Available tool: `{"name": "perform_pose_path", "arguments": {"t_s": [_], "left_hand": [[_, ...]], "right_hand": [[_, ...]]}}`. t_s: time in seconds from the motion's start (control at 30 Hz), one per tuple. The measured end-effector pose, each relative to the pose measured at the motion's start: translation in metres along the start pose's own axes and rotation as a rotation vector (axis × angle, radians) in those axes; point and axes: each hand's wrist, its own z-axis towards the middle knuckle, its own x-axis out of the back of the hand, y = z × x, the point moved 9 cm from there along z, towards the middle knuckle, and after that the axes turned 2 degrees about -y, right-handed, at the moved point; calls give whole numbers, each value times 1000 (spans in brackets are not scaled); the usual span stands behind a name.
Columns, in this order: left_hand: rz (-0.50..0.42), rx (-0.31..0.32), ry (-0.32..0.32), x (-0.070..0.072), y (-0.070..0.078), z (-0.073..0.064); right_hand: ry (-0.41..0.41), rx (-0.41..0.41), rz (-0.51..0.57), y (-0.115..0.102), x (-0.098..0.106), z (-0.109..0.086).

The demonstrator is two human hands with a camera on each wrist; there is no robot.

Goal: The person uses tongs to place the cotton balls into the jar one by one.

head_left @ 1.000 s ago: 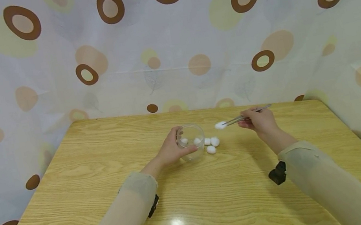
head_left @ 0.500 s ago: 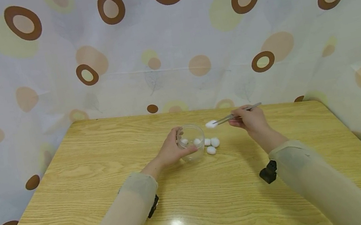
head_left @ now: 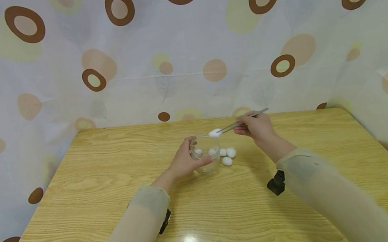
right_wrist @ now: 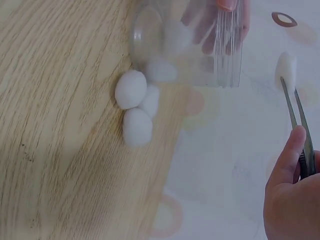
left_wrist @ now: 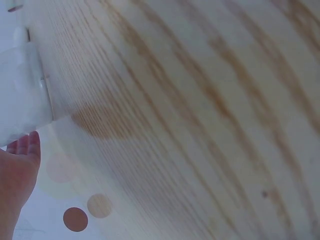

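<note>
My left hand [head_left: 184,160] grips a clear plastic jar [right_wrist: 195,55] from its left side, with the jar's mouth facing up. A couple of white cotton balls show inside it through the wall. In my right hand [head_left: 258,127] a pair of metal tweezers [right_wrist: 303,120] is pinched between thumb and fingers. The tweezer tips hold one cotton ball [right_wrist: 286,70], raised at the jar's far right rim and above it. Just right of the jar, 3 loose cotton balls [right_wrist: 131,89] lie together on the table. The left wrist view catches only part of the hand and jar.
The wood-grain table [head_left: 209,212] spreads around the jar. A patterned curtain [head_left: 183,54] hangs behind its far edge and along both sides. Dark wrist devices [head_left: 277,183] sit under the sleeves.
My right hand has moved left, carrying the tweezers and their cotton ball from right of the jar to its rim. The left hand, jar and loose cotton balls have stayed put.
</note>
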Motion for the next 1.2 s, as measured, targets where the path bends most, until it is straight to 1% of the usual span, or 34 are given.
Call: {"name": "perform_pose_path", "arguments": {"t_s": [0.2,0.5,0.7,0.83,1.2], "left_hand": [[-6,-7,-4,0,2,0],[-3,-6,6,1,0,2],[-3,-4,8,1,1,1],[14,-6,9,1,2,0],[24,5,8,1,-1,2]], "right_hand": [[7,-3,8,1,-7,3],[-13,1,0,5,-18,4],[3,6,-40,6,-20,3],[1,12,-56,6,-20,2],[-6,-1,-50,7,-20,0]]}}
